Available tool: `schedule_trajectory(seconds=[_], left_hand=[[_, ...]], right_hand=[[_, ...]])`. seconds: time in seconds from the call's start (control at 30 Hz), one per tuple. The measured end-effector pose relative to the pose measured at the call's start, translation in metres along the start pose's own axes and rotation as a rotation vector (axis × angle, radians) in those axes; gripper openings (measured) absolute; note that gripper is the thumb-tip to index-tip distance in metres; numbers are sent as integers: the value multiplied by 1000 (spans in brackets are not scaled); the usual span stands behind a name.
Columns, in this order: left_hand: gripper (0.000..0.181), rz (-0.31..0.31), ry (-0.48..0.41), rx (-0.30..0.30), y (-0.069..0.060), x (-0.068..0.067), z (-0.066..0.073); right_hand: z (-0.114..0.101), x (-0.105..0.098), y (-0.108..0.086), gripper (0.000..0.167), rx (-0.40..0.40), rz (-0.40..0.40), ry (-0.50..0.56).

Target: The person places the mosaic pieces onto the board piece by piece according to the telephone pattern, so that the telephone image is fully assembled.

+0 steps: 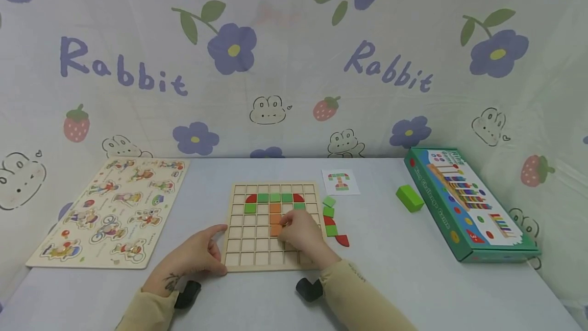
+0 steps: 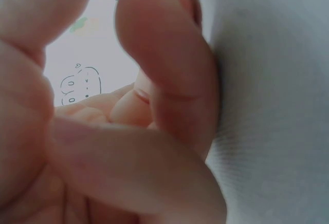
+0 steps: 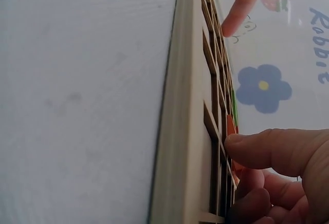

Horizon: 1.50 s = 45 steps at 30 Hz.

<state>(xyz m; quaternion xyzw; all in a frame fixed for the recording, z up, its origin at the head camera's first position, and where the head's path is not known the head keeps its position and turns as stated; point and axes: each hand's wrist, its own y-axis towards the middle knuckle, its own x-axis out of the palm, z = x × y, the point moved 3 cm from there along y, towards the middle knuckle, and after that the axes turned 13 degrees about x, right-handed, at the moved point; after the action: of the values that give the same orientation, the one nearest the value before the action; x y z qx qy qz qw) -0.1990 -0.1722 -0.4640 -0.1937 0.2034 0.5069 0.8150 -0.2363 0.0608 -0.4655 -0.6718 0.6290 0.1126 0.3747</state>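
wooden grid board (image 1: 271,270) mid-table, front edge facing the person. left hand (image 1: 195,254): index on the board's left edge, thumb at its front left corner, fingers not clenched, steadying contact only. right hand (image 1: 303,231) comes over the front right of the board, thumb and fingers bent at the lowest orange square (image 1: 274,230), touching it; can't tell if pinched or just pressed. orange column sits under the green row, red quarter pieces at both row ends. loose pieces (image 1: 331,230) line the right edge, tight beside it. card (image 1: 349,189) just off back right corner. wide stretch of tabletop from loose pieces to green box (image 1: 473,213); narrower gap between left hand and picture puzzle (image 1: 105,229).
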Motion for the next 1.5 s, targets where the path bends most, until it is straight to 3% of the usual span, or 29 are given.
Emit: schedule_trajectory(seconds=[0.7, 0.83, 1.03, 1.27, 1.5], left_hand=[[98, -1, 7, -9, 1, 0, 0], [98, 0, 5, -10, 0, 1, 0], [99, -7, 4, -3, 0, 1, 0], [98, -15, -6, 6, 1, 0, -1], [98, -10, -3, 6, 1, 0, -1]], right_hand=[[1, -2, -3, 28, 6, 19, 22], [4, -18, -4, 29, -8, 25, 57], [20, -56, -7, 32, -6, 94, 47], [57, -92, -5, 26, 157, 136, 16], [81, -105, -4, 20, 255, 110, -56]])
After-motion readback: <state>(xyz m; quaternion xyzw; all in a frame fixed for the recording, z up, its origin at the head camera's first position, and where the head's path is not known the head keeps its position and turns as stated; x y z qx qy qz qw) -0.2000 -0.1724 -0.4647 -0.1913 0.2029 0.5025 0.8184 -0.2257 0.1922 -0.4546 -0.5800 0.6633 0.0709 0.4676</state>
